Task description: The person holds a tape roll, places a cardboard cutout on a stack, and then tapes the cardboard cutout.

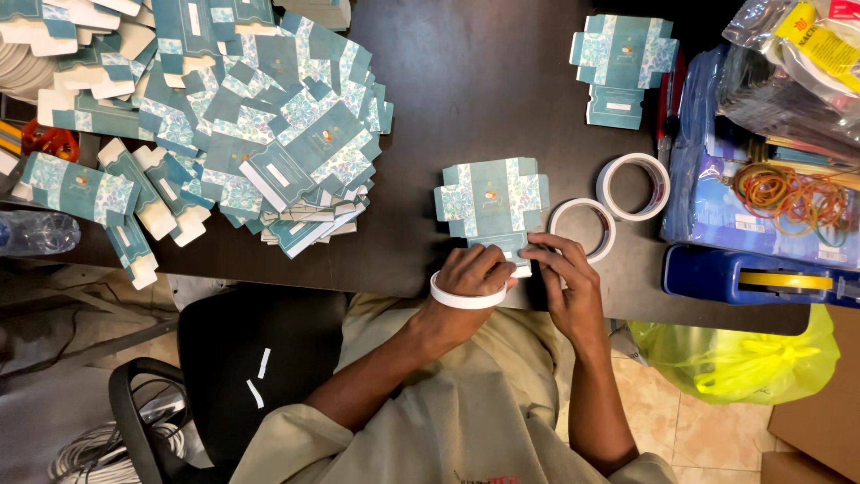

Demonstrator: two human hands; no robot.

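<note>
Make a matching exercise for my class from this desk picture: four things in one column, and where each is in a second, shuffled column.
Things:
1. White tape roll
2. Rubber bands
3. Yellow plastic bag
4. Flat teal carton blank

Places:
A. On the blue packets at the right
B. Below the table's right edge
C. Worn around the left wrist
D. On the dark table, its lower flap under both hands' fingertips

Pairs: 1-C, 2-A, 3-B, 4-D

Packing workshop: flat carton blanks [269, 134] heaped, tape rolls [633, 186], dark worktable [484, 81].
</note>
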